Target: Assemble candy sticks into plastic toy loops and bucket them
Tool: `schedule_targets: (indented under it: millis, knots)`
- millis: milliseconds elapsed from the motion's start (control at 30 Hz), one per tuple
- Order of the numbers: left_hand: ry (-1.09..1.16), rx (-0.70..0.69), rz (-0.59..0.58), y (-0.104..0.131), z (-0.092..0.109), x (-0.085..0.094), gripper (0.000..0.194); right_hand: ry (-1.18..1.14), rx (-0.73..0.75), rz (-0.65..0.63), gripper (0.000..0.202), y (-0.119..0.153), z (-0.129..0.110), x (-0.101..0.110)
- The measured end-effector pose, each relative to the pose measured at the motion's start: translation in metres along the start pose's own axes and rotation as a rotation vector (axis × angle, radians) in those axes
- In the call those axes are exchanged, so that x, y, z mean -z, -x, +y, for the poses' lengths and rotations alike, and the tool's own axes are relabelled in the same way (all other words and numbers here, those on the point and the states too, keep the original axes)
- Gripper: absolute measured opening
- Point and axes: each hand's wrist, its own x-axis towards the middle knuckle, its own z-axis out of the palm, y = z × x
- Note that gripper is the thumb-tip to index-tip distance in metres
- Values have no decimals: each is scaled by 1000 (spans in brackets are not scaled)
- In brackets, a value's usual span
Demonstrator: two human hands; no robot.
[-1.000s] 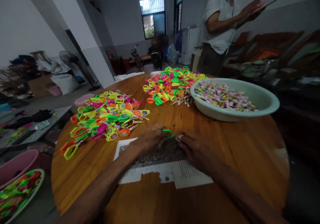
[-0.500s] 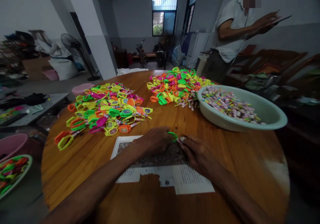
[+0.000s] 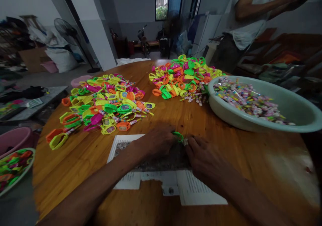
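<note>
Left hand (image 3: 163, 140) holds a green strap (image 3: 180, 136), right hand (image 3: 205, 153) a pale piece (image 3: 185, 141); the nearer watch pile (image 3: 110, 108) looks done, the far pile (image 3: 188, 72) unfinished.

readable text: nope, none | printed sheet (image 3: 202, 190), near side of the right hand (image 3: 205, 153): rows of type, too blurry | left paper (image 3: 128, 181), left of the left hand (image 3: 161, 139): tiny print, can't make it out

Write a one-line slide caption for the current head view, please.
Left hand and right hand at a green band over a speckled slab, colourful toy watches heaped beyond.
</note>
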Motion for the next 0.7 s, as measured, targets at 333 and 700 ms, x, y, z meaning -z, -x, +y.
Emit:
schedule_targets:
  millis: [333,700]
  knots:
    - [-62,-82,34,2,-5,-1,11,45,-4,32,29,-6,0,-16]
    - [-113,-43,-1,1,-10,-4,5,-32,-44,50,33,-18,-6,-20]
